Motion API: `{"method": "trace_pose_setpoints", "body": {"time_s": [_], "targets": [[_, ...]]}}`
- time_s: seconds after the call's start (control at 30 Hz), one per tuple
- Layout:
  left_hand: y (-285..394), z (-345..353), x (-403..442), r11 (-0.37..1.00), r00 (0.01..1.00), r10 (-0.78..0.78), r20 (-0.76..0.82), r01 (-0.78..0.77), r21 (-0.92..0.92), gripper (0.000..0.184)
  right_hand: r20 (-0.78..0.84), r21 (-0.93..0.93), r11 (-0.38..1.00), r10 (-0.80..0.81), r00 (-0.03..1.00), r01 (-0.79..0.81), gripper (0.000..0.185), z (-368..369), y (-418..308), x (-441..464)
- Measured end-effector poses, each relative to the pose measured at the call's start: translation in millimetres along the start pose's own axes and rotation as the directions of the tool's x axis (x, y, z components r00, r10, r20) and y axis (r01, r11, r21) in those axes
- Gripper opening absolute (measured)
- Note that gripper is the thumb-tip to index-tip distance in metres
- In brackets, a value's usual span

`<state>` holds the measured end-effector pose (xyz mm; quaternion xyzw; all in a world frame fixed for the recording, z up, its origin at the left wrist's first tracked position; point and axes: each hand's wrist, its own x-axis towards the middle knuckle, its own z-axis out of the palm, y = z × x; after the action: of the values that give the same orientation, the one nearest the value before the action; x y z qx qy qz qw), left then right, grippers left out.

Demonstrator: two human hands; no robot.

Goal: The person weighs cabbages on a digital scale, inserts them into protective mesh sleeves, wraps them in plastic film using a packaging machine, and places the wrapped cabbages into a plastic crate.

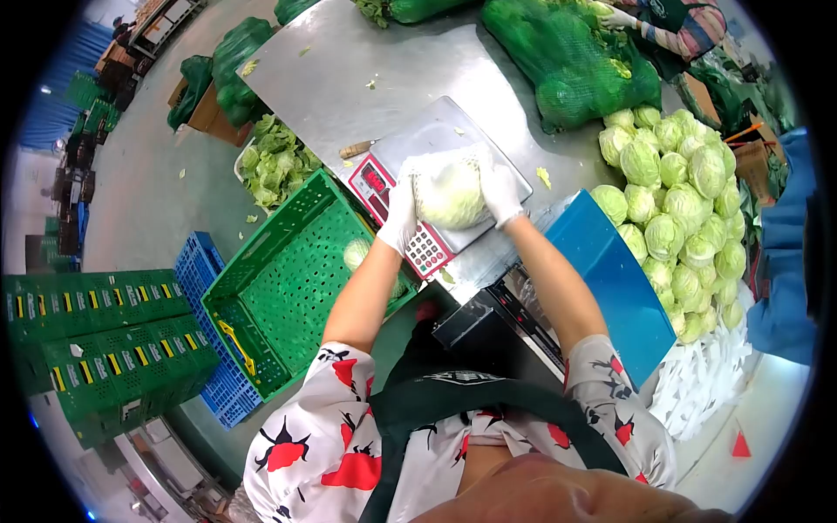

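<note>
A pale cabbage (451, 199), partly wrapped in white netting, is held over the steel plate of a red and white digital scale (427, 251). I cannot tell whether it rests on the plate. My left hand (400, 213), in a white glove, presses against its left side near the lit red display. On the opposite side, my right hand (501, 193), also gloved, grips the cabbage, so both hands are closed around it. A knife (356, 149) with a wooden handle lies beside the scale; its blade is partly hidden.
Left of me stands a green crate (288, 283) with a cabbage (357, 253) inside. Trimmed leaves (275, 161) fill a container behind it. A blue panel (610, 288) and piled cabbages (684, 209) are at right. Green net sacks (571, 74) lie across the table, near another person's gloved hand (617, 17).
</note>
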<state>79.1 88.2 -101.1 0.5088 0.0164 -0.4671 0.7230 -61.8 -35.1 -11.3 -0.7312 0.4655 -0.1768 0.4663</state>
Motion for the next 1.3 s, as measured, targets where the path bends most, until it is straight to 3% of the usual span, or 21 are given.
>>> {"method": "trace_pose_setpoints", "body": {"time_s": [0.1, 0.17, 0.23, 0.27, 0.3, 0.4, 0.5, 0.53, 0.57, 0.63, 0.7, 0.77, 0.83, 0.9, 0.97, 1.03, 1.1, 1.17, 1.23, 1.27, 1.3], "targets": [[-1, 15, -37, 0.846, 0.848, -0.224, 0.48, 0.414, -0.336, 0.043, -0.056, 0.069, 0.982, -0.171, 0.984, 0.174, 0.044, -4, 18, -27], [0, 26, -76, 0.906, 0.824, -0.307, 0.475, 0.407, -0.12, 0.044, 0.125, 0.319, 0.947, -0.077, 0.989, 0.034, 0.03, -44, -3, -51], [-2, 50, -111, 0.699, 0.763, -0.467, 0.447, 0.628, -0.343, 0.045, 0.285, 0.605, 0.782, -0.038, 0.958, -0.15, 0.029, -75, 9, -64], [-19, 46, -109, 0.828, 0.774, -0.365, 0.517, 0.524, -0.2, 0.047, 0.497, 0.655, 0.669, -0.032, 0.867, -0.351, 0.023, -95, 27, -64], [-30, 52, -112, 0.922, 0.752, -0.264, 0.604, 0.381, -0.07, 0.05, 0.473, 0.658, 0.658, 0.017, 0.881, -0.366, 0.025, -112, 41, -76], [-34, 104, -141, 0.813, 0.774, -0.319, 0.548, 0.52, -0.262, 0.052, 0.275, 0.726, 0.612, 0.157, 0.948, -0.312, 0.048, -154, 73, -123], [-40, 168, -157, 0.888, 0.777, -0.379, 0.502, 0.457, -0.037, 0.051, 0.126, 0.926, 0.252, 0.498, 0.858, -0.282, 0.055, -187, 61, -182], [-53, 186, -155, 0.874, 0.735, -0.4, 0.548, 0.486, -0.015, 0.047, 0.2, 0.947, 0.199, 0.244, 0.949, -0.251, 0.057, -193, 87, -196], [-79, 200, -148, 0.891, 0.705, -0.334, 0.626, 0.452, -0.034, 0.043, -0.025, 0.848, 0.53, -0.011, 1.0, 0.027, 0.055, -187, 94, -210], [-117, 225, -130, 0.852, 0.594, -0.406, 0.694, 0.521, 0.053, 0.049, -0.047, 0.981, 0.194, 0.175, 0.983, 0.012, 0.052, -211, 97, -229], [-121, 259, -149, 0.955, 0.732, -0.266, 0.628, 0.113, 0.274, 0.054, -0.29, 0.916, 0.35, 0.239, 0.927, 0.197, 0.057, -218, 117, -245], [-137, 273, -166, 0.853, 0.83, -0.026, 0.557, -0.272, 0.446, 0.058, -0.518, 0.769, 0.565, 0.277, 0.809, 0.299, 0.064, -218, 133, -260], [-143, 271, -193, 0.75, 0.724, 0.023, 0.689, -0.468, 0.467, 0.061, -0.718, 0.542, 0.795, 0.269, 0.642, 0.274, 0.072, -206, 147, -272], [-158, 262, -203, 0.561, 0.389, -0.304, 0.87, -0.664, 0.493, 0.059, -0.804, 0.23, 0.97, 0.147, 0.576, 0.074, 0.086, -203, 161, -278], [-169, 259, -209, 0.67, 0.397, -0.308, 0.865, -0.555, 0.493, 0.061, -0.807, 0.018, 0.994, 0.077, 0.585, -0.106, 0.089, -204, 163, -287], [-170, 252, -203, 0.67, 0.436, -0.243, 0.866, -0.571, 0.475, 0.065, -0.815, 0.141, 0.989, 0.147, 0.561, -0.055, 0.084, -213, 168, -301], [-132, 238, -216, 0.403, 0.467, -0.024, 0.884, -0.805, 0.436, 0.071, -0.866, 0.239, 0.969, 0.185, 0.464, 0.061, 0.079, -219, 179, -322], [-97, 203, -210, -0.124, 0.347, 0.151, 0.926, -0.922, 0.366, 0.069, -0.935, -0.082, 0.979, -0.01, 0.354, -0.189, 0.067, -227, 177, -362], [-83, 152, -202, -0.477, 0.466, 0.117, 0.877, -0.748, 0.461, 0.068, -0.921, -0.311, 0.706, -0.06, 0.384, -0.636, 0.059, -221, 194, -395], [-86, 130, -200, -0.528, 0.495, 0.077, 0.865, -0.716, 0.457, 0.07, -0.922, -0.341, 0.563, -0.044, 0.385, -0.753, 0.054, -210, 211, -403], [-88, 117, -201, -0.576, 0.528, 0.043, 0.848, -0.68, 0.452, 0.072, -0.9, -0.359, 0.572, -0.002, 0.436, -0.737, 0.054, -204, 209, -403]]}}
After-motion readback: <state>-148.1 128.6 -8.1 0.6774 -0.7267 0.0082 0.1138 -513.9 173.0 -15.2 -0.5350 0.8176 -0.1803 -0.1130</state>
